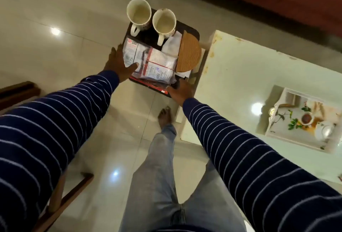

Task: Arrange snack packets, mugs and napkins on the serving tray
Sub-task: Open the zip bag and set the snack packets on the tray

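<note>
A dark serving tray (190,28) is carried in the air above the floor, held by both hands. My left hand (118,61) grips its left edge, thumb lying on the snack packets (153,63). My right hand (180,91) grips the near right corner. Two white mugs (138,14) (164,22) stand at the tray's far end, handles toward me. White napkins (172,44) lie right of the mugs. A round woven coaster (190,52) sits at the right side, partly over the napkins.
A white table (249,69) stands just right of the tray, with a white decorated tray (277,126) holding a cup and teapot. Wooden chair frames (61,200) are at the left. My bare foot (165,116) is on the glossy tiled floor.
</note>
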Motion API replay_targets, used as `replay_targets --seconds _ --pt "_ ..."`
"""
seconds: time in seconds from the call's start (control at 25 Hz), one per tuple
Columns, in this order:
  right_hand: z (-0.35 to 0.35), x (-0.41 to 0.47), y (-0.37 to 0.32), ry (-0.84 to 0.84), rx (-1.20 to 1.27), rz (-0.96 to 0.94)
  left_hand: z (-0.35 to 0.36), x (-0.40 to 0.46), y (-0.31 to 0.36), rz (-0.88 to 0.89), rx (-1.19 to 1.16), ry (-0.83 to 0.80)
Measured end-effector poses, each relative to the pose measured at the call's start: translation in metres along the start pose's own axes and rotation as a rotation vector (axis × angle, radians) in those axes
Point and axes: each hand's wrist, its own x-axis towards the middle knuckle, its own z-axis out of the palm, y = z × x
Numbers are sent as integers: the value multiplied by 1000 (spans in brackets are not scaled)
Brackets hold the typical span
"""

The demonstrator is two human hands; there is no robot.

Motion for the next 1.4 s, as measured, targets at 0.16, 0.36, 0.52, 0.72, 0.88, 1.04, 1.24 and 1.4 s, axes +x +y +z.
replay_targets --seconds 0.16,0.36,0.52,0.72,0.88,1.04,1.24,1.4 --pt "16 17 -1 -42 138 96 8 27 3 -132 -189 13" --pt "25 35 11 -28 129 87 18 41 -10 -182 -281 18" --pt "29 42 13 -42 153 132 25 36 -23 -118 -380 -28" --pt "24 24 11 -200 264 251 33 0 -46 -286 -671 -62" --pt "15 -7 5 -283 361 260 31 -44 -52 -305 -795 -45" --pt "-14 -42 8 -368 479 200 23 -91 -27 -252 -856 -45" --pt "-101 -100 27 -543 564 150 13 -162 47 -34 -863 -117" --pt "-193 -155 60 -476 570 73 19 -229 133 97 -953 -285"
